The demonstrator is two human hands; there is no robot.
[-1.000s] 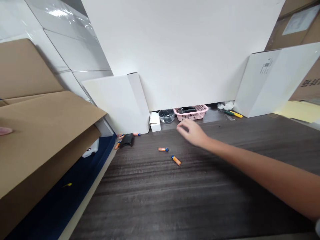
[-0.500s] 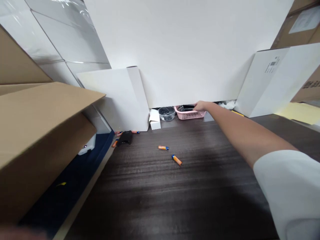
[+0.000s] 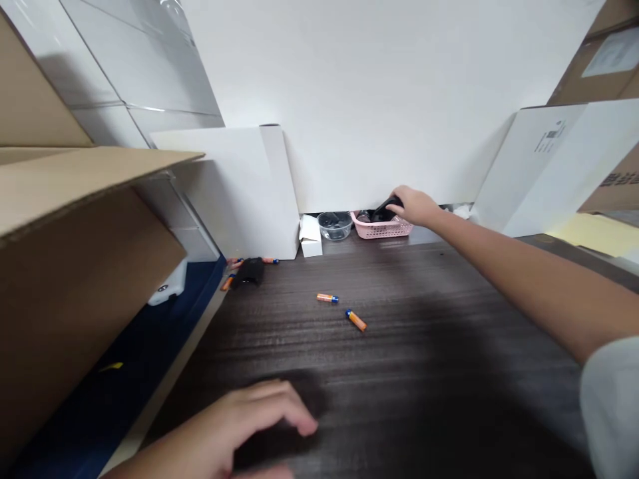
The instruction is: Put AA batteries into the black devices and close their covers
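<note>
Hanging over the near left of the dark tabletop [image 3: 299,362], the left hand [image 3: 239,414] held nothing that showed, its fingers loosely bent and apart; the bottom edge cut off part of it. Beyond it lay a nearer orange battery [image 3: 356,320] and, slightly left, a farther battery [image 3: 327,299]. At the far side, the right hand [image 3: 415,205] gripped a black handle-like object [image 3: 391,204] between thumb and fingers, its lower end down inside the pink basket [image 3: 383,231]. Grasping that object seemed the step in hand; raising it would call for a steady pinch and clearance over the rim. What it was could not be made out, its lower part being lost among dark contents.
</note>
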